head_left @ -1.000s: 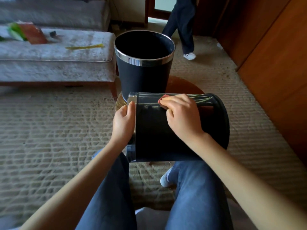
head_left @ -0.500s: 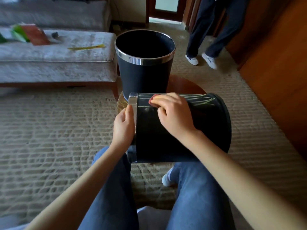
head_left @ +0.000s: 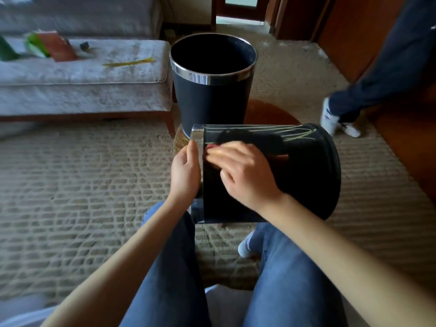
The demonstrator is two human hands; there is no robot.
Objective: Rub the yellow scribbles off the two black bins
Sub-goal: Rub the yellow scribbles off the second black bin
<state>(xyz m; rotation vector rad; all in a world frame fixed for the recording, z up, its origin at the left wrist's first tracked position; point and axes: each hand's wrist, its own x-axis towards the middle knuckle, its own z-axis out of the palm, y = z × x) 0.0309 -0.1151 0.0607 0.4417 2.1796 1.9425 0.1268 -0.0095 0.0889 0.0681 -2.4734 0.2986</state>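
Observation:
A black bin (head_left: 306,180) lies on its side across my knees, its chrome rim to the left. Yellow scribbles (head_left: 295,135) streak its upper side near the base. My left hand (head_left: 185,172) grips the chrome rim. My right hand (head_left: 245,175) presses a small reddish-pink eraser (head_left: 211,147) against the bin wall close to the rim, fingers curled over it and blurred with motion. A second black bin (head_left: 212,100) with a chrome band stands upright behind, on a small round wooden table (head_left: 269,112).
A grey upholstered bench (head_left: 82,79) at the left holds a yellow strip (head_left: 128,63), a red-brown book and green items. Another person's legs (head_left: 377,79) and white shoes are at the right, beside wooden cabinets. Beige carpet covers the floor.
My right hand has slid leftwards along the bin, toward the chrome rim. The other person has walked from the far doorway to the right side of the room.

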